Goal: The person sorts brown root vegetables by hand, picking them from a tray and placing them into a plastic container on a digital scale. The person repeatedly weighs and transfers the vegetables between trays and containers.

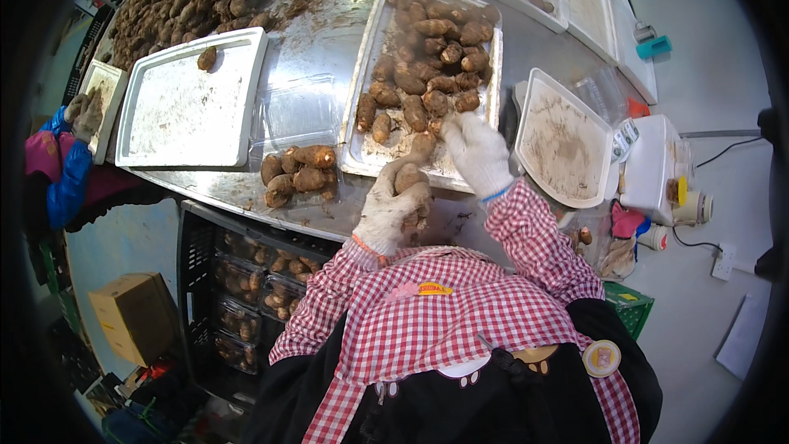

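Observation:
My left hand, in a soiled white knit glove, is closed around a brown taro corm at the near edge of a white foam tray. Many taro corms lie in this tray, most of them towards its far end and right side. My right hand, also gloved, reaches over the tray's near right part, with its fingertips at the nearest corms. Whether it grips one is hidden by the glove. Left of the tray, a small group of corms sits in a clear plastic container with its lid raised.
A white tray with one corm stands left, before a large taro heap. A scoop-shaped white tray lies right. Below the table edge, a black crate holds packed containers. Another person's gloved hands are far left.

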`<state>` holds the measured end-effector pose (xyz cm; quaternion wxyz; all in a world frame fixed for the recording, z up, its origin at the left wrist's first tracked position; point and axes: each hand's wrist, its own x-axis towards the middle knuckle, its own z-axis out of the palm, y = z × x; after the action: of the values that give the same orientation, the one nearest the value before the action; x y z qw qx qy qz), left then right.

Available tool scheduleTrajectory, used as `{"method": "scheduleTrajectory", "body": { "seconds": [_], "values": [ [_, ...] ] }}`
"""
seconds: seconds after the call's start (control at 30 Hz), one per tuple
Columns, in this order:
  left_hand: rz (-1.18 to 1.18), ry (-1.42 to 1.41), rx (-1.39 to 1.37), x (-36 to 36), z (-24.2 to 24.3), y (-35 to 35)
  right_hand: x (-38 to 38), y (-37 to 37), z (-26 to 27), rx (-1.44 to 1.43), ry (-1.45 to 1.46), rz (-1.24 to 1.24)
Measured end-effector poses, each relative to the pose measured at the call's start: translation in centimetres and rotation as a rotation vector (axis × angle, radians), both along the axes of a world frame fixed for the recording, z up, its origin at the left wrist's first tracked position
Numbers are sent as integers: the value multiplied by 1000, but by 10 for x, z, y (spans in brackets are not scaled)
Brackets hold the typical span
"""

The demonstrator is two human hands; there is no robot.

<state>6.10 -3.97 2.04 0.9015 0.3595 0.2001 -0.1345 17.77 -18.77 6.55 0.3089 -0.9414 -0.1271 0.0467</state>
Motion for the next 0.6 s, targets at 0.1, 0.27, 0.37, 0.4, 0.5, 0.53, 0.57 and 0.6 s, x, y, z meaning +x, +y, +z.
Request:
{"method": "scheduleTrajectory", "body": {
  "seconds": [0.1,0.27,0.37,0.4,0.5,0.53,0.57,0.6],
  "values": [
    [119,-16,-123,-2,-8,3,31,11,-8,-300,-139,76],
    [131,40,-79,3,-18,6,48,59,-25,-578,140,193],
    [292,116,-415,0,-17,8,51,60,-33,-415,238,171],
    [246,-4,-392,-4,-16,15,50,51,-35,-257,310,99],
    [186,165,-407,-6,-19,21,50,12,-40,261,498,17],
    [194,156,-397,-6,-20,21,50,-2,-40,319,606,31],
    [181,187,-385,-4,-21,20,49,-15,-41,451,696,68],
    [163,196,-377,-1,-21,19,44,-23,-45,646,786,70]
  ]
}}
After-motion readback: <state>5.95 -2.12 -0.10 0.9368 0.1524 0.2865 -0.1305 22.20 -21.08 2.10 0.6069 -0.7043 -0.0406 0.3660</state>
